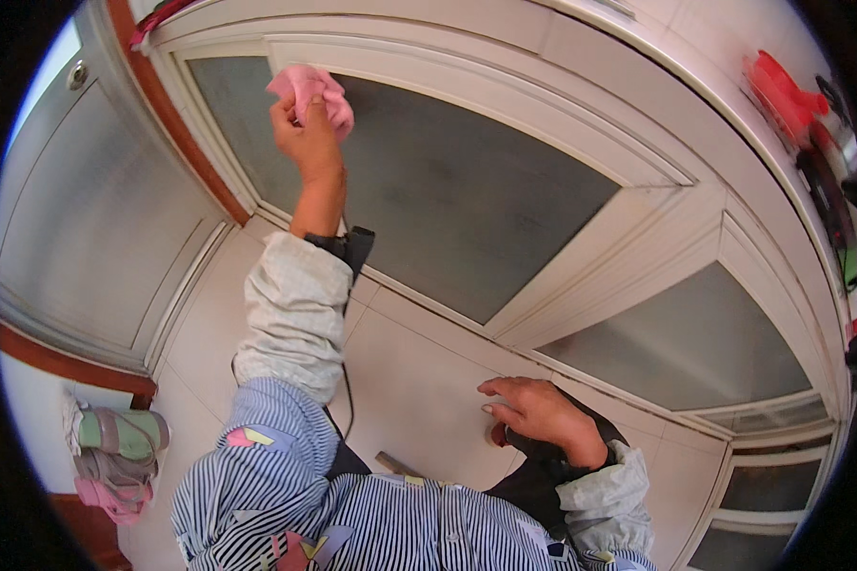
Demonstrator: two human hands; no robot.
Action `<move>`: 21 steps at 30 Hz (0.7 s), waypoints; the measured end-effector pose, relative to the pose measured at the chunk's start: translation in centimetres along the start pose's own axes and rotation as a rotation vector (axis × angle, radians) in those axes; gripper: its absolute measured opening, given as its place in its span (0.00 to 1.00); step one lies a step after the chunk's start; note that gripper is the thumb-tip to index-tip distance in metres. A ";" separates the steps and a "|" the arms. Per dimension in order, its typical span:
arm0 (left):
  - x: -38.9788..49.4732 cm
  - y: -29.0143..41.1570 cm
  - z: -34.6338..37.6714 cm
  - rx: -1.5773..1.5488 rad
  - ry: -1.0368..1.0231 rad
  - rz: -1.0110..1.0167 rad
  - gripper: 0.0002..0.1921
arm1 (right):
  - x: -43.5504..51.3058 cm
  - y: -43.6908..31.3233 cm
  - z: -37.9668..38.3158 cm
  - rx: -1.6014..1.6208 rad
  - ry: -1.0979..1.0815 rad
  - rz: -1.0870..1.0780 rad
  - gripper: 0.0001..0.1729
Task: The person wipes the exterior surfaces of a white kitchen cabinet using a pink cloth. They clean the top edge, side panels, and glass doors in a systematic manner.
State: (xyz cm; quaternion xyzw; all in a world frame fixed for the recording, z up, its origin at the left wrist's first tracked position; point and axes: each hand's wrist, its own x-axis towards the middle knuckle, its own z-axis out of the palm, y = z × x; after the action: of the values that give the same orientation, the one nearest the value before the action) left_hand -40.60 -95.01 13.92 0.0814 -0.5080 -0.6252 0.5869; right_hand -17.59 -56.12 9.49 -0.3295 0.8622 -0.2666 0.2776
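Note:
My left hand [310,139] grips a crumpled pink cloth [306,84] between thumb and fingers. The cloth is at the upper left corner of a dark glass panel [464,193] in a white-framed cabinet door [485,86]; whether it presses on the surface cannot be told. Lower down, my right hand [543,414] is held over my dark-clad knee, with thumb and forefinger apart and nothing seen in it. Pale gathered sleeve covers [293,314] go over both forearms, and a striped garment covers my body.
At left stands a metal door [100,207] with a round lock, in a reddish-brown frame [178,114]. A second glass panel [693,342] lies to the right. Red plastic items [782,93] sit on the counter above. Green and pink bundled articles [118,435] are at lower left. Pale tiles [414,378] cover the floor.

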 end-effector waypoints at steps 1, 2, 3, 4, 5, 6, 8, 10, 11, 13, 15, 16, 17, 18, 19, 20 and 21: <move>-2.0 0.7 0.9 -0.037 0.016 -0.016 0.14 | -0.3 0.1 -0.1 -0.003 0.029 0.001 0.21; -4.0 1.5 1.9 0.032 0.015 0.009 0.14 | -0.5 0.1 -0.2 -0.006 0.062 -0.005 0.22; -6.3 2.3 2.9 0.023 0.006 0.010 0.13 | -0.8 0.2 -0.3 -0.006 0.078 -0.007 0.22; -8.6 3.3 3.9 0.018 -0.004 0.043 0.13 | -0.9 0.2 -0.3 -0.004 0.086 -0.003 0.22; -10.9 4.2 4.7 0.013 -0.013 0.078 0.13 | -0.9 0.1 -0.3 -0.006 0.080 0.015 0.21; -13.1 5.0 5.4 0.067 -0.055 0.107 0.13 | -0.9 0.0 -0.3 -0.007 0.083 0.003 0.21; -17.7 6.7 6.7 0.159 -0.144 0.253 0.12 | -0.7 -0.2 -0.3 -0.017 0.061 0.007 0.21; -22.0 8.3 7.6 0.180 -0.304 0.474 0.11 | -0.4 -0.5 -0.3 -0.018 0.061 -0.015 0.21; -23.2 8.6 7.7 0.165 -0.428 0.572 0.12 | -0.3 -0.6 -0.3 -0.017 0.062 -0.029 0.21; -23.9 8.6 7.4 0.130 -0.596 0.591 0.11 | -0.8 -0.8 -0.5 0.022 0.070 -0.001 0.21; -22.7 8.0 6.8 0.159 -0.661 0.632 0.11 | -1.5 -0.9 -0.7 0.024 0.093 -0.003 0.21; -20.2 7.0 6.0 0.204 -0.635 0.678 0.10 | -1.9 -0.9 -0.8 0.009 0.108 -0.019 0.22; -17.3 6.1 5.4 0.266 -0.545 0.790 0.09 | -2.3 -0.9 -0.8 -0.007 0.121 -0.036 0.22; -14.2 5.3 4.8 0.337 -0.447 0.896 0.08 | -2.6 -0.9 -0.9 -0.010 0.117 -0.039 0.22; -11.7 4.7 3.8 0.342 -0.359 0.731 0.08 | -2.8 -0.8 -0.9 -0.013 0.111 -0.041 0.22; -10.2 4.1 3.0 0.359 -0.272 0.546 0.09 | -2.9 -0.8 -0.8 -0.018 0.094 -0.036 0.22; -9.3 3.4 2.9 0.316 -0.219 0.467 0.09 | -2.9 -0.8 -0.6 -0.023 0.117 -0.060 0.22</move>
State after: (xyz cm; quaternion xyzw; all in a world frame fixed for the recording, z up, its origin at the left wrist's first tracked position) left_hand -37.62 -85.18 13.16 -0.0149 -0.6642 -0.3917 0.6366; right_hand -15.88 -54.38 11.30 -0.3422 0.8696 -0.2837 0.2150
